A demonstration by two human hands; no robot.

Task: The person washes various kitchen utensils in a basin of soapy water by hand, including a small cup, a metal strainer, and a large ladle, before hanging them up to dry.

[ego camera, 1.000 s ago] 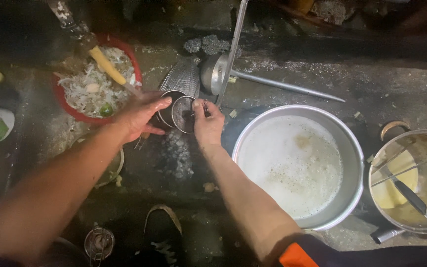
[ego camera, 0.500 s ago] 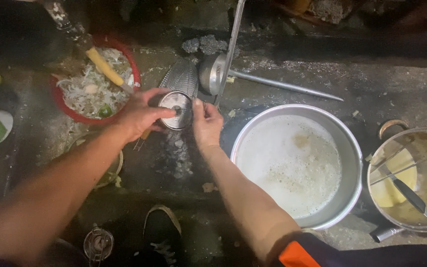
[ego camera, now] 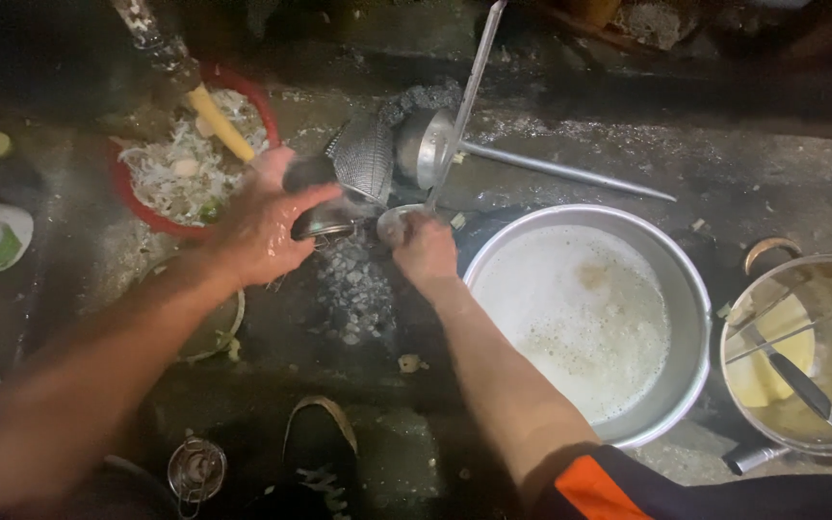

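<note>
Down at ground level, the left hand point(ego camera: 267, 226) grips a small steel bowl point(ego camera: 325, 223), fingers wrapped over its rim, just below a mesh strainer point(ego camera: 366, 159) lying on the wet, dark floor point(ego camera: 551, 144). The right hand point(ego camera: 423, 248) is closed around a small round metal piece point(ego camera: 395, 223) right beside the bowl; what it is cannot be told. Beside the right forearm sits a large steel basin point(ego camera: 686, 289) filled with cloudy, foamy water. At far right, a steel pot point(ego camera: 736, 385) holds yellowish liquid and a dark-handled utensil point(ego camera: 801, 383). Behind the left hand, a red basin point(ego camera: 132, 197) holds pale food scraps. A long-handled ladle point(ego camera: 430, 144) lies near the strainer.
</note>
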